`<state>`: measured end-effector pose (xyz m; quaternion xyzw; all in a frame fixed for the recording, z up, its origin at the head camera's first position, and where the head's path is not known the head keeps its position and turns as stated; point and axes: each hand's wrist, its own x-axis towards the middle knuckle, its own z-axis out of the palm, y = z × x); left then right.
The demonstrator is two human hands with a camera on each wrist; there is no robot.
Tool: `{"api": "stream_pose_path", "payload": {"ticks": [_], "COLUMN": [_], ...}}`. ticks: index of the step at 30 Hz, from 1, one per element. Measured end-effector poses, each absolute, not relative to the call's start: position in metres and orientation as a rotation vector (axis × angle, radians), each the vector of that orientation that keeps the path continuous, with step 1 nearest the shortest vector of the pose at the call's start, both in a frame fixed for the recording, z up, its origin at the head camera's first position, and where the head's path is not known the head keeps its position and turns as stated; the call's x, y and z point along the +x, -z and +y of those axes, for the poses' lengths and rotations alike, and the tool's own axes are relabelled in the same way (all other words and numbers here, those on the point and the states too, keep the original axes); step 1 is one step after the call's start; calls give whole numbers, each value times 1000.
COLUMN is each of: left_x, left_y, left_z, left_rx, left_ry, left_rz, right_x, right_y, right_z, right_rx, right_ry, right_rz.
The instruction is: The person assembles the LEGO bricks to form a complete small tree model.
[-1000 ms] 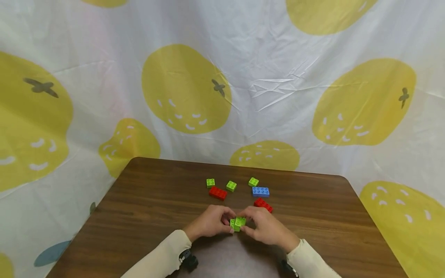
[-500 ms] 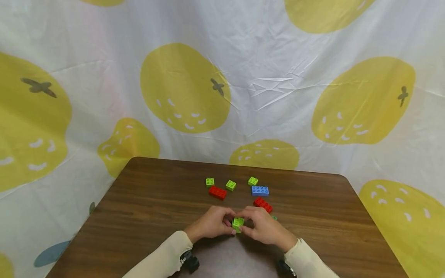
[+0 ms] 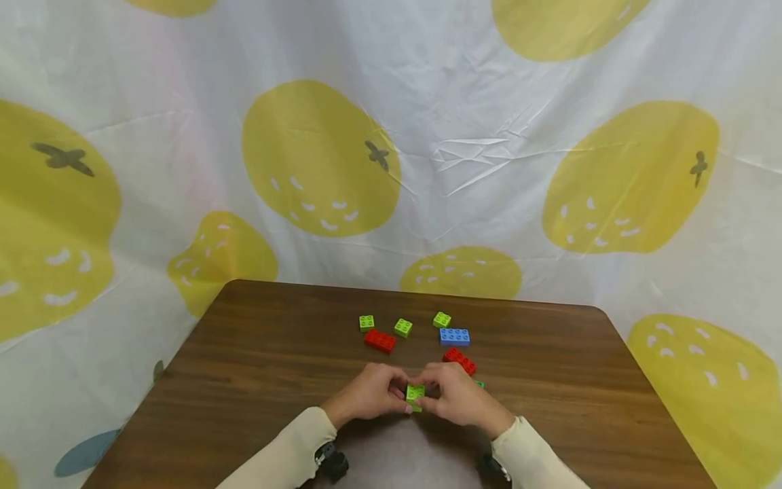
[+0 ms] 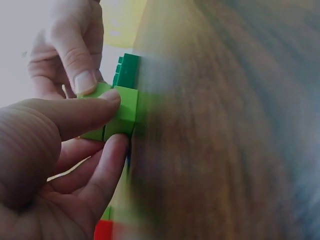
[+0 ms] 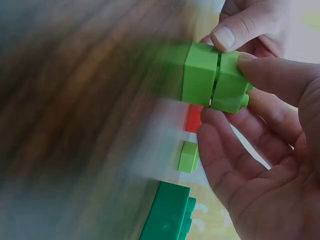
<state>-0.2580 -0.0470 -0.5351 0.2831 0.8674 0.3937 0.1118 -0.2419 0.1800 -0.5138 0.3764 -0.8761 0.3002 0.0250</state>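
Observation:
Two light green toy building bricks are stacked at the table's front middle, between both hands. My left hand [image 3: 368, 392] pinches the lower brick [image 5: 199, 75] between thumb and fingers, close to the tabletop. The upper brick [image 5: 231, 84] is pinched by my right hand [image 3: 462, 399], its thumb on one side. The bricks line up, with a thin gap showing between them in the right wrist view. Fingers cover part of both bricks. Just beyond my right hand lies a dark green brick [image 5: 165, 212], mostly hidden in the head view.
Farther back on the brown table [image 3: 275, 339] lie two red bricks [image 3: 380, 341], a blue brick [image 3: 455, 337] and several small light green bricks [image 3: 403, 328]. A white curtain [image 3: 464, 204] with a yellow fruit print hangs behind the table.
The upper light green brick, askew on the lower one a second ago, has turned and shifted left into line with it. Both hands stay close together, and the dark green brick's edge has come into sight.

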Motion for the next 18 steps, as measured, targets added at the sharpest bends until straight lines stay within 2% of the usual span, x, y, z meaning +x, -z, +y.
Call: {"api": "stream_pose_path", "payload": {"ticks": [18], "left_x": [-257], "left_y": [538], "left_z": [-47], "left_rx": [812], "left_ry": [-1264], "left_rz": [2483], "right_x": [-247], "right_y": [508], "right_z": [174], "right_rx": [1012], "right_ry": [-1015], "right_rz": [-2876]}}
